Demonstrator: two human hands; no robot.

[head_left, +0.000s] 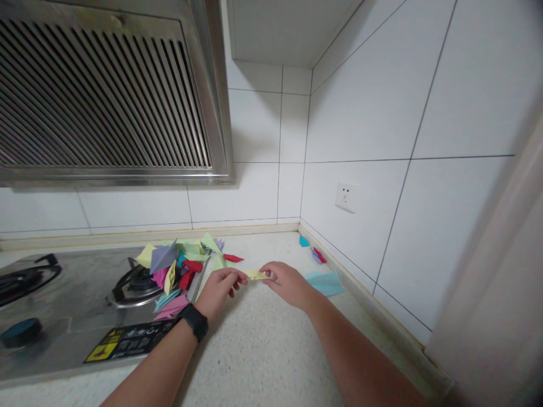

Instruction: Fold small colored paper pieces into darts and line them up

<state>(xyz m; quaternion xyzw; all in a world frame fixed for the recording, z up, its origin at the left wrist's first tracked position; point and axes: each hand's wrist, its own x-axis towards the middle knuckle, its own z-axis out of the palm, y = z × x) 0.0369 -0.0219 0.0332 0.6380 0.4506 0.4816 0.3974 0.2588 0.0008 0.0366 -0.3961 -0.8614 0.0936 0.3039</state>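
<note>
A small folded piece of pale yellow paper [255,275] is stretched between my two hands, just above the speckled countertop. My left hand [220,287], with a black watch [194,322] on its wrist, pinches the paper's left end. At its right end, the thumb and fingers of my right hand [285,282] are closed on it. Behind my right wrist lies a light blue sheet of paper [326,282], partly covered by the hand. Close beyond my left hand are a red folded paper [233,258] and a pale green one [219,259].
A heap of coloured folded papers [163,257] covers the right burner of the gas stove [76,294]. By the right wall lie a blue paper piece [304,241] and a red one [319,255]. A range hood [207,176] hangs above; a socket [347,196] is on the wall.
</note>
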